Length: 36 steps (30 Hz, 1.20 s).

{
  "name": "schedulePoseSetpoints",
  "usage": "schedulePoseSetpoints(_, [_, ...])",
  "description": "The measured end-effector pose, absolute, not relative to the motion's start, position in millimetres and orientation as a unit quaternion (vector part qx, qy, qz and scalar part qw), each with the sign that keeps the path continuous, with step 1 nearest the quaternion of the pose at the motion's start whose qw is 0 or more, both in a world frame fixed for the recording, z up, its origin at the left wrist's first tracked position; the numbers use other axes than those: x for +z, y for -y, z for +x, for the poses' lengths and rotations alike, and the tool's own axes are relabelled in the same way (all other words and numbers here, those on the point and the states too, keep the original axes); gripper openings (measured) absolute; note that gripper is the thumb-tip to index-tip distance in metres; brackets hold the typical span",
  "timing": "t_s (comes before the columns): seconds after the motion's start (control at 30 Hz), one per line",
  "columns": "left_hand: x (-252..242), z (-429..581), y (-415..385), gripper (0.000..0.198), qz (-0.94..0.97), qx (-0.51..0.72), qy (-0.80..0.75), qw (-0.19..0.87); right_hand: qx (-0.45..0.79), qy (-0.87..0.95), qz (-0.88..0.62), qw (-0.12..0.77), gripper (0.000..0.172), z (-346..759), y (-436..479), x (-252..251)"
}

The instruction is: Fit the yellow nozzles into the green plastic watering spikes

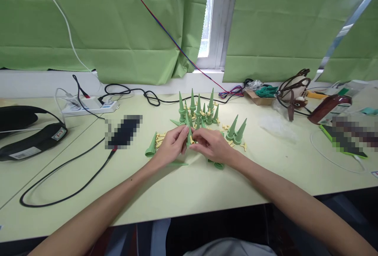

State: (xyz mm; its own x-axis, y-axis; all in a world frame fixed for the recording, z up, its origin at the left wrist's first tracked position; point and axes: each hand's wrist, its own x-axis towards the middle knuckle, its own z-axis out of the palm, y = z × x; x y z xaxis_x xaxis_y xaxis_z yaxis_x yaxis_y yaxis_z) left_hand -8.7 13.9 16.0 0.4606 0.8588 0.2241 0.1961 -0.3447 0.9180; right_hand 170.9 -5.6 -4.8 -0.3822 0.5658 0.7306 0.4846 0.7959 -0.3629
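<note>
In the middle of the table my left hand (174,141) is closed around a green plastic cone (188,132), its pointed tip upward. My right hand (211,143) is closed beside it, with its fingertips at a small yellow plastic piece (192,142) against the cone's lower part. My fingers partly hide both. Behind the hands stand several upright green cones (192,104) with yellow pieces among them. Two more cones (237,132) stand right of my right hand. Another cone (151,145) leans left of my left hand, near a pile of yellow pieces (160,139).
A blurred dark phone (124,132) with a black cable lies to the left, near a black headset-like device (35,141) and a white power strip (91,107). At right are a dark red bottle (330,108), a clear plastic bag (277,127) and a green-edged device (342,140).
</note>
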Motion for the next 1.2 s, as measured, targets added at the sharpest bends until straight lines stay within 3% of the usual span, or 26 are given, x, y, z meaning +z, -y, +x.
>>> schedulePoseSetpoints(0.37, [22.2,-10.5,-14.0,0.027,0.764,0.377,-0.386,0.354,-0.028,0.840,-0.316,0.441,0.033,178.7,-0.4,7.5])
schedulePoseSetpoints(0.5, [20.0,-11.9,-17.9,0.018,0.764,0.382,-0.368,0.367,-0.036,0.834,-0.339,0.435,0.027,177.2,-11.2,10.6])
schedulePoseSetpoints(0.77, [16.3,-15.1,-21.4,0.017,0.817,0.321,-0.412,0.244,-0.030,0.833,-0.367,0.413,0.014,179.6,-13.5,5.7])
schedulePoseSetpoints(1.2, [14.1,-19.2,-26.6,0.016,0.838,0.244,-0.412,0.261,0.001,0.855,-0.349,0.383,0.014,189.6,-11.4,-10.4])
